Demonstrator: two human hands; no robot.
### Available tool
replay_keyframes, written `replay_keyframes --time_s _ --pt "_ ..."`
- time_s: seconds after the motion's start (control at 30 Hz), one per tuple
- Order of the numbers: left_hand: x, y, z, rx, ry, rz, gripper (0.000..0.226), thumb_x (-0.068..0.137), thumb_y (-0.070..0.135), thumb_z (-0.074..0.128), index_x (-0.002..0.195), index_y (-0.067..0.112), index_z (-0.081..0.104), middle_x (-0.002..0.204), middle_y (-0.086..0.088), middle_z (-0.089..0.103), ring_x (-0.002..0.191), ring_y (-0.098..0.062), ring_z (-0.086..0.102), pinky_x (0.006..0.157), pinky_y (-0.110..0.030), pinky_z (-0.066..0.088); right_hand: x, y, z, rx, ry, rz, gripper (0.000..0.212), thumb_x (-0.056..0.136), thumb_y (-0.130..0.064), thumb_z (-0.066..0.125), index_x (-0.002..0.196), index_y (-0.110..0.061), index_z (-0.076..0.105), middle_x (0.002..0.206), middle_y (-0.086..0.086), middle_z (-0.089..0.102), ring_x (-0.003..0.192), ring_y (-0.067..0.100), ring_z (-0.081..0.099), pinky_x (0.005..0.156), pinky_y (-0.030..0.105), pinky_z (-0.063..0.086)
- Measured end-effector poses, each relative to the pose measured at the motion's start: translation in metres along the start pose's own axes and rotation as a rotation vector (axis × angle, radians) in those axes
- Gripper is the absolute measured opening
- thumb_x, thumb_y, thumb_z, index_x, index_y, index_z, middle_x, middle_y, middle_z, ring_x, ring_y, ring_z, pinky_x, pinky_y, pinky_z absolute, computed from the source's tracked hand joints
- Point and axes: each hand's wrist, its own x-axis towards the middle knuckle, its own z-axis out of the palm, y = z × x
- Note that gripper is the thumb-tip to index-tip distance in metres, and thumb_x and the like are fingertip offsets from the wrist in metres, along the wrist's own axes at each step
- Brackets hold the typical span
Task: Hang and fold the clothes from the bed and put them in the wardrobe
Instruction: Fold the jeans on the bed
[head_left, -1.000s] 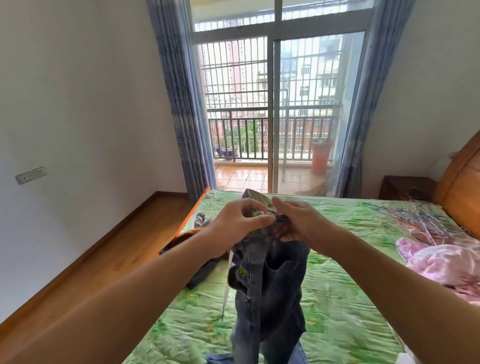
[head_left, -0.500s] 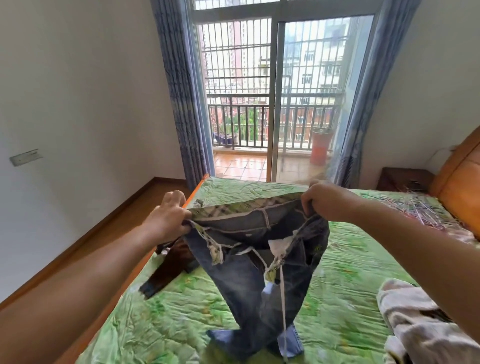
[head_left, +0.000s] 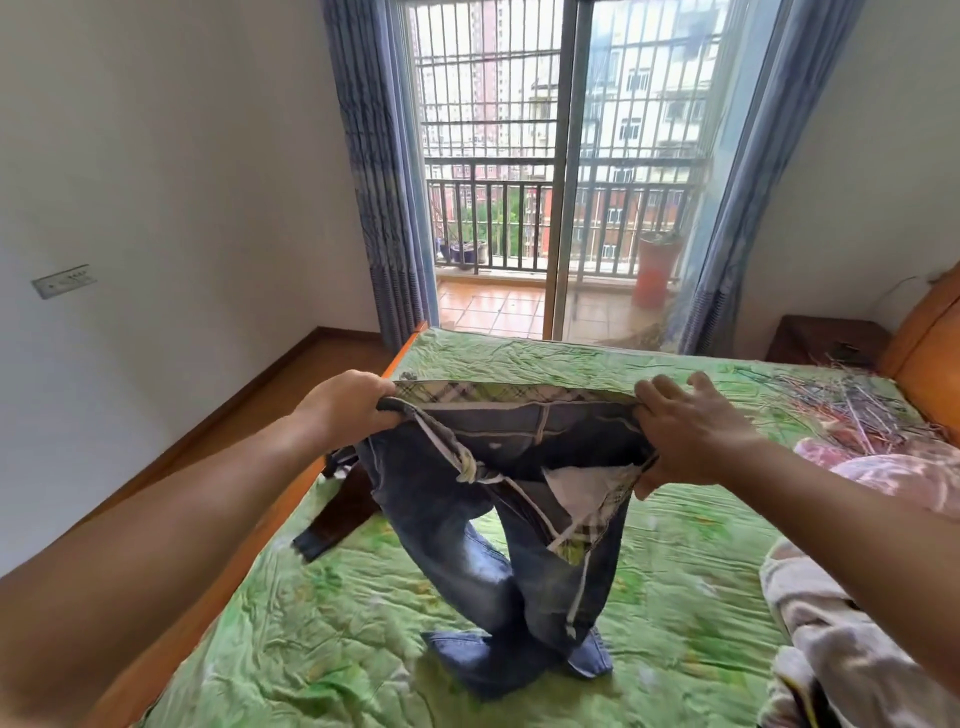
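Denim fills both grips. The fingers (head_left: 383, 404) of the left hand (head_left: 347, 411) are curled tight over one end of the waistband. The right hand (head_left: 693, 439) takes the other end more loosely, its fingers lying fairly straight over the top edge and the thumb tucked below, pinching the cloth between them. Between the two hands the jeans (head_left: 431, 509) are stretched open at the waist, checked lining showing, and held up above the bed (head_left: 291, 629). The legs hang down twisted across each other, and the hems rest crumpled on the green quilt. To my eye this is the shake-out before a fold: the garment is picked and spread, but nothing is laid flat yet. The next move, I'd judge, wants the legs untwisted and laid one upon the other, the waistband closed flat, then the lot lowered onto the quilt. Further out, a dark garment (head_left: 340, 519) droops over the bed's left edge. A pale one (head_left: 831, 639) and a pink one (head_left: 904, 467) lie by the right arm, and a heap of wire hangers (head_left: 852, 410) sits near the headboard (head_left: 930, 332). No wardrobe is in sight from here.
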Motion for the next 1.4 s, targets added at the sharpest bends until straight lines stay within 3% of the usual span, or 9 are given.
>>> replay_keyframes --time_s 0.17,0.33,0.43,0.53,0.77,0.93,1.07,1.27,1.4 --pt "-0.002 0.011 0.002 0.032 -0.106 0.147 0.013 0.088 0.044 0.069 0.097 0.041 0.062 0.085 0.023 0.054 0.079 -0.006 0.055 0.061 -0.028 0.049 -0.009 -0.008 0.003 -0.098 0.119 -0.023 0.029 0.096 -0.029 0.051 0.112 -0.017 0.073 0.124 0.005 0.056 0.115 0.029 0.051 0.091 0.048 0.044" --pt "-0.005 0.022 0.001 0.05 -0.297 0.248 0.032 0.089 0.027 0.068 0.12 0.035 0.07 0.117 0.012 0.06 0.103 -0.012 0.058 0.088 -0.029 0.05 -0.014 -0.003 0.007 0.07 0.129 -0.009 0.023 0.092 -0.008 0.052 0.109 -0.016 0.064 0.115 0.002 0.052 0.099 0.021 0.061 0.07 0.034 0.056" --pt "-0.006 0.028 -0.003 0.143 -0.359 0.265 0.022 0.089 0.035 0.068 0.11 0.033 0.074 0.116 0.016 0.065 0.099 -0.011 0.061 0.086 -0.032 0.053 -0.011 -0.001 0.011 0.225 0.124 -0.019 0.026 0.092 -0.01 0.059 0.115 -0.021 0.056 0.106 0.001 0.046 0.083 0.021 0.061 0.057 0.029 0.043" --pt "-0.006 0.032 -0.004 0.233 -0.275 0.186 0.031 0.09 0.058 0.061 0.099 0.032 0.075 0.097 0.013 0.068 0.086 -0.012 0.062 0.071 -0.034 0.055 -0.008 -0.007 0.012 0.249 0.107 0.002 0.017 0.092 -0.021 0.065 0.108 -0.021 0.062 0.106 0.002 0.044 0.083 0.021 0.052 0.062 0.031 0.045" --pt "-0.005 0.04 0.004 0.2 -0.077 0.1 0.057 0.088 0.074 0.049 0.067 0.025 0.068 0.06 0.013 0.051 0.053 -0.005 0.053 0.046 -0.025 0.037 -0.004 -0.019 0.01 0.194 0.251 0.006 0.032 0.084 -0.023 0.036 0.091 -0.011 0.065 0.099 0.01 0.053 0.089 0.032 0.058 0.072 0.042 0.049" --pt "-0.015 0.039 0.013 0.121 -0.116 0.238 0.026 0.093 0.059 0.056 0.092 0.034 0.063 0.091 0.012 0.062 0.076 -0.009 0.055 0.06 -0.027 0.044 -0.009 -0.021 0.021 0.253 0.217 -0.052 0.044 0.08 -0.046 0.034 0.098 -0.015 0.06 0.099 0.005 0.045 0.087 0.029 0.058 0.071 0.04 0.051" --pt "-0.019 0.048 0.022 0.137 -0.204 0.301 0.015 0.097 0.045 0.059 0.111 0.041 0.06 0.108 0.014 0.062 0.087 -0.005 0.046 0.065 -0.025 0.037 -0.005 -0.032 0.028 0.211 0.154 -0.082 0.081 0.075 -0.087 0.032 0.099 -0.017 0.066 0.102 0.003 0.051 0.09 0.025 0.059 0.072 0.037 0.053" --pt "-0.016 0.049 0.02 -0.071 -0.296 0.156 0.015 0.089 0.032 0.072 0.088 0.036 0.057 0.092 0.013 0.058 0.084 -0.015 0.056 0.061 -0.023 0.039 0.0 -0.041 0.019 0.394 0.218 -0.039 0.052 0.099 -0.058 0.044 0.087 -0.018 0.075 0.094 -0.004 0.057 0.091 0.02 0.059 0.078 0.031 0.043" --pt "-0.015 0.053 0.019 -0.149 -0.403 0.121 0.029 0.093 0.016 0.061 0.114 0.035 0.063 0.112 0.014 0.053 0.105 -0.01 0.052 0.09 -0.028 0.047 0.01 -0.033 0.006 0.613 0.137 0.024 0.045 0.1 -0.045 0.05 0.081 -0.011 0.072 0.09 -0.007 0.053 0.072 0.017 0.058 0.064 0.03 0.042"
